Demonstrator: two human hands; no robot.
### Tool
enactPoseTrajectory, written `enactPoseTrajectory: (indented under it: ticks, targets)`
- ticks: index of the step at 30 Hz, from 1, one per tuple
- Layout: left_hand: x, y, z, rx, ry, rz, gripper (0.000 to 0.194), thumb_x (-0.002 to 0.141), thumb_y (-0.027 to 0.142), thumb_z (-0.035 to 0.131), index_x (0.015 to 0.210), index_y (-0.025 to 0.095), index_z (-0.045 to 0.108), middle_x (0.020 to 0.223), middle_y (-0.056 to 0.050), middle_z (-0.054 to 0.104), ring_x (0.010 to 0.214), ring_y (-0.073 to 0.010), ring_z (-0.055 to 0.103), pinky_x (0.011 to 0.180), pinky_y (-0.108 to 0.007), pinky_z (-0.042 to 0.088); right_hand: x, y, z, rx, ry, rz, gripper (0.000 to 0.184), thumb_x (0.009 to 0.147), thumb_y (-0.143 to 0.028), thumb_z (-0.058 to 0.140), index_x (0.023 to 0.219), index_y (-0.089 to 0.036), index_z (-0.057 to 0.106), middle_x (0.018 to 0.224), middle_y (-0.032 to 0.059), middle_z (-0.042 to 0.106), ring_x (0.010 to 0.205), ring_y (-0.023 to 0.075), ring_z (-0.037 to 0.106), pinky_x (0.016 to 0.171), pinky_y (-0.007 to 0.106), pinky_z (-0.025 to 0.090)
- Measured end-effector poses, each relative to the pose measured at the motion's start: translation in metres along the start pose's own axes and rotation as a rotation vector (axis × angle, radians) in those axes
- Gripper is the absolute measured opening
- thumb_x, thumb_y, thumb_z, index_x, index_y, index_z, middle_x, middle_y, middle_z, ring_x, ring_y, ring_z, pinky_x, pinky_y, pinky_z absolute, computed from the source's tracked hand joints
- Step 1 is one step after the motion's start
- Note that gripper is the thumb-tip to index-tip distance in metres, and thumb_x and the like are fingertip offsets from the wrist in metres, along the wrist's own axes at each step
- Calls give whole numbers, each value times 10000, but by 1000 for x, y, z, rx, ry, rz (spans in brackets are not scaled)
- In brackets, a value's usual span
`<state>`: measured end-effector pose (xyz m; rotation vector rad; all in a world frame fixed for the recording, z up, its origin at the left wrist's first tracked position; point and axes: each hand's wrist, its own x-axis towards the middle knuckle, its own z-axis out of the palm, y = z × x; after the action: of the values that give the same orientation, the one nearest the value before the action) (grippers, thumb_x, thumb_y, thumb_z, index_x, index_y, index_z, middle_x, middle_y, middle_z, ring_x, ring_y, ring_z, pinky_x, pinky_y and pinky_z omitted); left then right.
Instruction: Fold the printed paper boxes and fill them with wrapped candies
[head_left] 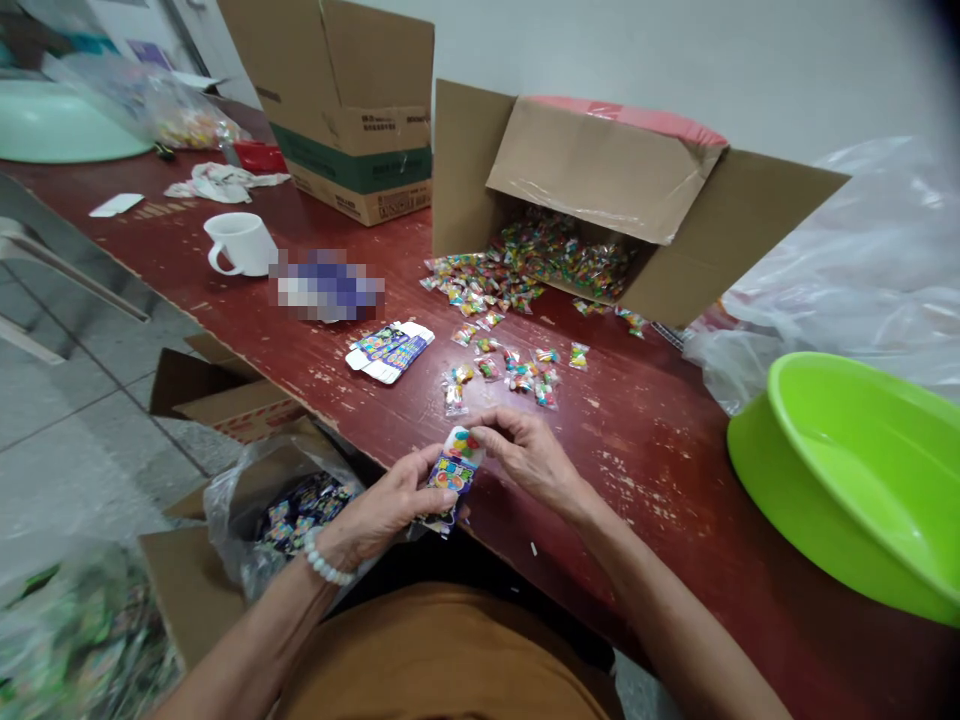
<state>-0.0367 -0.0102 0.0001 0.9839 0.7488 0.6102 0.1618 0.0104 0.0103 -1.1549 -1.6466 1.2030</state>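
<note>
The left hand point(382, 515) is cradling one small purple-and-white printed candy carton point(455, 470) just above the near edge of the red-brown bench point(637, 450), its fingers point(420, 478) curling around the carton's lower part. The right hand point(532, 462) is pinching the carton's top between pressed-together fingers point(489, 426). One flat carton point(390, 352) is lying farther along, near dozens of wrapped candies point(487, 367) spilling from one tipped cardboard box point(577, 170).

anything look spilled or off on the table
The cardboard box lies tipped on its side, and small wrapped candies have spilled from its mouth across the chipped red table, scattered loose instead of staying packed.
</note>
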Motion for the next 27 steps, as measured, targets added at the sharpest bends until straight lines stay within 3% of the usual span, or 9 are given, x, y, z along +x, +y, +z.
enactPoseTrajectory:
  ticks: [4,7,9,13,17,19,22,24,27]
  targets:
    - [6,3,9,-64,46,44,545,715,189,725,1244,220,597,875,-10,683,660,-136,623,626,-243,512,-7,-2,5,-95,39,-74,160,908,-355,629,921,-261,759,916,33,608,873,183,600,795,328,490]
    - [9,6,13,-152,140,25,404,818,400,673,1159,185,637,784,-37,690,593,-154,613,549,-257,512,-10,-3,9,138,164,-6,212,905,-401,636,1060,-282,717,1016,30,615,891,170,606,799,306,493]
    - [11,8,16,-207,229,-21,442,851,544,607,1051,155,672,739,-61,698,551,-159,607,526,-267,509,-12,-1,13,362,206,111,339,861,-419,695,1168,-285,642,1022,18,620,786,146,620,698,275,498]
    - [12,9,24,-164,317,68,401,789,511,710,954,146,697,682,-34,686,571,-148,608,526,-232,494,-14,4,24,580,12,267,417,800,-428,766,1151,-258,618,874,-8,626,573,99,563,536,229,444]
    - [13,4,28,-139,346,134,358,797,483,732,942,157,697,707,-21,687,590,-134,610,530,-213,488,-15,5,28,450,91,137,224,833,-432,729,928,-232,693,859,6,638,561,97,531,521,237,441]
    - [14,4,27,-238,281,42,431,821,576,668,953,166,689,688,-32,683,542,-147,608,502,-243,500,-15,4,25,246,143,-4,194,861,-425,696,890,-235,727,935,34,666,628,122,571,550,255,463]
    - [13,7,24,-406,170,-109,570,851,686,535,1104,192,667,673,-39,677,472,-172,603,443,-291,507,-17,1,19,15,76,-124,199,917,-401,620,963,-260,753,985,54,705,750,165,624,649,289,506]
    - [13,9,23,-456,172,-121,588,878,679,491,1224,224,627,706,-33,682,486,-180,620,440,-302,520,-18,1,19,37,49,-60,201,914,-395,618,945,-246,751,942,50,713,703,157,621,644,290,511]
    - [13,8,25,-473,195,-95,597,902,665,460,1292,237,608,752,-38,694,527,-174,631,444,-284,521,-15,1,25,292,96,157,202,810,-395,731,829,-194,715,801,30,702,539,115,555,529,260,476]
